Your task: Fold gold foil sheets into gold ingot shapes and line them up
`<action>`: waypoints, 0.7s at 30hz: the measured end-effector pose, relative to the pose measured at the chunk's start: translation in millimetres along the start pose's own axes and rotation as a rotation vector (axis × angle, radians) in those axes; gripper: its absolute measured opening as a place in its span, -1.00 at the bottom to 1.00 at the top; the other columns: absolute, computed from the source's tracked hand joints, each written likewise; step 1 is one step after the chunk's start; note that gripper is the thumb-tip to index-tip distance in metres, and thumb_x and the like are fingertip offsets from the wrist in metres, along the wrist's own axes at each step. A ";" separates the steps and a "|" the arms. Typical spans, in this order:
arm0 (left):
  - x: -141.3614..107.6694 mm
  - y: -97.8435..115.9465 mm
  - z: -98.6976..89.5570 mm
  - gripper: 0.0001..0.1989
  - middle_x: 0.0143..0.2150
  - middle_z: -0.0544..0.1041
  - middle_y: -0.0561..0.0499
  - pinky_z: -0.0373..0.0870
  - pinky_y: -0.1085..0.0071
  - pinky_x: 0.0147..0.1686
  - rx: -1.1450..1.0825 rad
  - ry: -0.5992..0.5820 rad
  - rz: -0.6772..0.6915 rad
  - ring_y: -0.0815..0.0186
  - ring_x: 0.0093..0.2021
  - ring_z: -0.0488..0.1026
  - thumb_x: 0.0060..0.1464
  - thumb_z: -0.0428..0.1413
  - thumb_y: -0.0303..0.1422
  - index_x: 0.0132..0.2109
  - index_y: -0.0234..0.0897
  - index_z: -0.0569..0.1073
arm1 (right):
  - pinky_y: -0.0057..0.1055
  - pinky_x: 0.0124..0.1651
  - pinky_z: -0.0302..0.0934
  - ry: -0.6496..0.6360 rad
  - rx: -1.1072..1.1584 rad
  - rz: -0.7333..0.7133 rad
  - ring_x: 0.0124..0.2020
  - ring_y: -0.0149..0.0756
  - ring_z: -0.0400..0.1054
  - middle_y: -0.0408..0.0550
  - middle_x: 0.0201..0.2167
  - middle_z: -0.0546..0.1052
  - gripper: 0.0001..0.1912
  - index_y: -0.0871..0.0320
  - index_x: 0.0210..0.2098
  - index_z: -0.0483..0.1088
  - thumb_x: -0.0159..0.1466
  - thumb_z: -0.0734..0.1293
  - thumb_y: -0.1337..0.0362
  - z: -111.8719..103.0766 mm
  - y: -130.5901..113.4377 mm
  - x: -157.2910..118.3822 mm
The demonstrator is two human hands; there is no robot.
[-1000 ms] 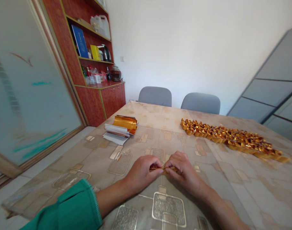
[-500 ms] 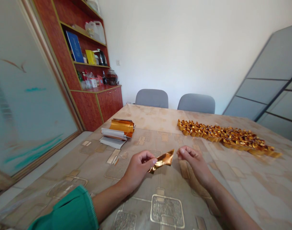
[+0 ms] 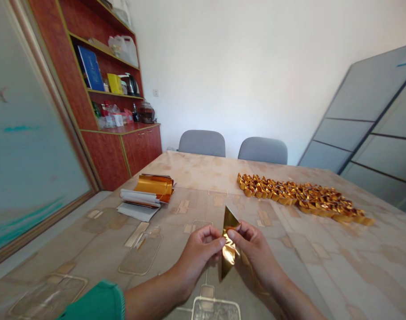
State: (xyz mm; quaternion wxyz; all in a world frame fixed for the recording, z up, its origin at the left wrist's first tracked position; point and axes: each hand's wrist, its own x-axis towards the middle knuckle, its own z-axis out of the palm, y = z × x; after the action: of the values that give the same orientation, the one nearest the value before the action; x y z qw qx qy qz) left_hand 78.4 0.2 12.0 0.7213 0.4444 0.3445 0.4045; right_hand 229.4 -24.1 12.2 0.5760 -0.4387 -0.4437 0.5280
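The left hand [image 3: 199, 254] and the right hand [image 3: 256, 251] are raised close together above the patterned tabletop [image 3: 323, 266], both pinching a folded strip of gold foil [image 3: 228, 249] between thumbs and fingers. The strip stands almost upright between the hands, slightly tilted, with one pointed end rising above them and the other reaching down below them. A green sleeve [image 3: 96, 302] covers the left arm near the lower edge of the view.

Ahead and to the left, on the tabletop, lies a stack of white paper sheets [image 3: 136, 205] with a curled sheaf of gold foil [image 3: 154, 186] on top. To the right, a long band of small folded gold foil pieces [image 3: 303, 198] runs across the tabletop, well apart from the hands. Two grey chairs [image 3: 202, 143] [image 3: 263, 150] stand at the far side. A red wooden cabinet [image 3: 123, 155] stands beyond the left corner, its shelves holding a blue book [image 3: 90, 68], a yellow box [image 3: 114, 83] and a black kettle [image 3: 132, 85]. A frosted glass door [image 3: 29, 133] fills the left side, and a grey panel [image 3: 366, 111] leans against the right wall
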 end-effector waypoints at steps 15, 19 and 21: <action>-7.4 -2.2 -11.8 -0.66 -0.49 0.43 0.08 0.23 0.50 -0.48 -0.003 0.054 -0.006 0.45 -0.52 0.29 -0.17 0.36 -0.21 -0.40 -0.33 0.43 | -0.44 -0.45 0.03 -0.058 -0.100 0.048 -0.54 -0.42 0.19 -0.22 -0.60 0.38 -0.62 0.15 -0.54 0.36 0.09 0.54 0.06 1.3 13.3 -6.9; -4.3 -0.5 -13.3 -0.64 -0.51 0.46 0.06 0.26 0.50 -0.49 0.027 0.036 -0.011 0.44 -0.53 0.33 -0.17 0.37 -0.18 -0.38 -0.35 0.45 | -0.42 -0.41 0.09 -0.116 -0.080 0.099 -0.52 -0.37 0.29 -0.16 -0.56 0.48 -0.63 0.15 -0.48 0.41 0.08 0.54 0.02 -1.0 9.3 -6.2; -3.2 1.5 -14.6 -0.64 -0.54 0.46 0.07 0.25 0.51 -0.50 0.031 0.059 -0.013 0.45 -0.55 0.33 -0.16 0.37 -0.18 -0.41 -0.35 0.44 | -0.43 -0.39 0.10 -0.160 -0.069 0.141 -0.50 -0.35 0.32 -0.13 -0.53 0.51 -0.61 0.16 -0.43 0.42 0.08 0.53 -0.02 -2.0 6.6 -5.0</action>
State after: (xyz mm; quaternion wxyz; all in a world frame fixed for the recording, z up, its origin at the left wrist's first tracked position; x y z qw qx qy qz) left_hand 64.1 3.1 8.4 0.7063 0.4413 0.3748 0.4073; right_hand 229.7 -28.8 5.1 0.4847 -0.4450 -0.4743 0.5848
